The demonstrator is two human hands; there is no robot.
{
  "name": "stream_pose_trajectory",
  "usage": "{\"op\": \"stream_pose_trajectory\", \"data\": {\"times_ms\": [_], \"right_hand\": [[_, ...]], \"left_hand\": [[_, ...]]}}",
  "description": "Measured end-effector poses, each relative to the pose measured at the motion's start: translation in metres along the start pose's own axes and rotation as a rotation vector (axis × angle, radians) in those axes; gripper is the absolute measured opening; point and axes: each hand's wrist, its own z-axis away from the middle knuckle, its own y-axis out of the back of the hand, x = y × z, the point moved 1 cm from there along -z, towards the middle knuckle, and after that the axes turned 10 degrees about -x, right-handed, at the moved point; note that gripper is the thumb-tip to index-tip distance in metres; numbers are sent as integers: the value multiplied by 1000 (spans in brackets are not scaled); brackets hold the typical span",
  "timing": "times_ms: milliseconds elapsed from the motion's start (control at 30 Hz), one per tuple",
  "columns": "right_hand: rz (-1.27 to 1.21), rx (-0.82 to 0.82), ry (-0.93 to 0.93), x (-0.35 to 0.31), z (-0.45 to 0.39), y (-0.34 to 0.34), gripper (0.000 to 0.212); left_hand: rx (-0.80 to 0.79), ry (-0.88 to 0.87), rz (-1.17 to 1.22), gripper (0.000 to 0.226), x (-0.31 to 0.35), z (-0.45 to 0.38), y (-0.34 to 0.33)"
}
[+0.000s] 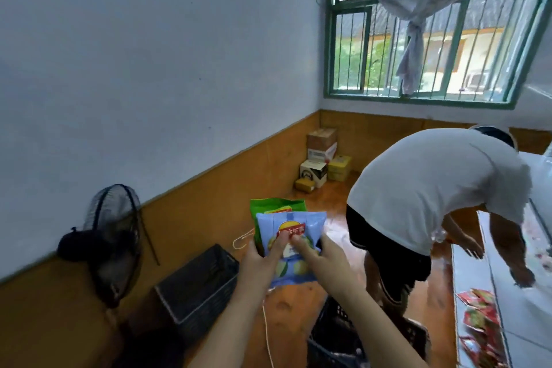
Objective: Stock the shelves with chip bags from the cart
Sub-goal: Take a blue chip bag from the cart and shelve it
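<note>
Both hands met at centre frame, holding chip bags upright in the air. Left hand [263,257] gripped the blue bag [291,248] from its left side, thumb laid over the front. Right hand [321,257] held the same bag from the right, fingers curled onto the front near the logo. A green bag [276,206] stood just behind the blue one, top edge peeking above it; which hand carried it could not be told, likely pinched in the same stack.

Below the hands, lower centre, a dark crate [331,334] sat on the wooden floor; it looked like the source of the bags. Another dark crate [197,287] lay tipped at lower left, beside a black fan [113,236].

Shelf [472,278] ran along the right edge of the frame, with red packets [481,317] lying on it at lower right. Another person [430,194] in a white shirt was bent over it at centre right, hands down on the shelf.

Step in hand, as judged: bags picked up, in transit, not yet shelved. Next move would call for turning right, carrying the stack over to the shelf, and finding free space near the red packets without bumping the bent-over person. The grip looked loose for two bags, so the green one could slip.
</note>
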Motion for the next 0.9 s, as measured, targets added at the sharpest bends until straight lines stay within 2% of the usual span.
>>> {"op": "stream_pose_trajectory", "data": {"times_ms": [100, 233, 300, 433, 667, 767, 833, 900], "right_hand": [[-36, -175, 26, -16, -38, -66, 23], [-44, -431, -13, -27, -90, -152, 35], [-62, -573, -9, -40, -113, -208, 48], [-69, -808, 23, -68, -131, -327, 60], [-91, -1099, 53, -92, -97, -521, 53], [-117, -1230, 118, -107, -69, -595, 41], [-131, -1306, 137, -116, -46, -641, 25], [-158, -1413, 156, -122, -19, -685, 28]], "left_hand": [[115, 2, 42, 72, -6, -8, 74], [253, -33, 31, 46, -6, -5, 168], [350, -49, 10, 39, -8, -2, 224], [528, -16, 13, 43, -22, 26, 326], [896, 39, 12, 33, -54, 126, 466], [1060, 70, -36, 39, -65, 176, 509], [1185, 103, -75, 40, -69, 209, 533], [1283, 140, -48, 35, -74, 243, 554]]}}
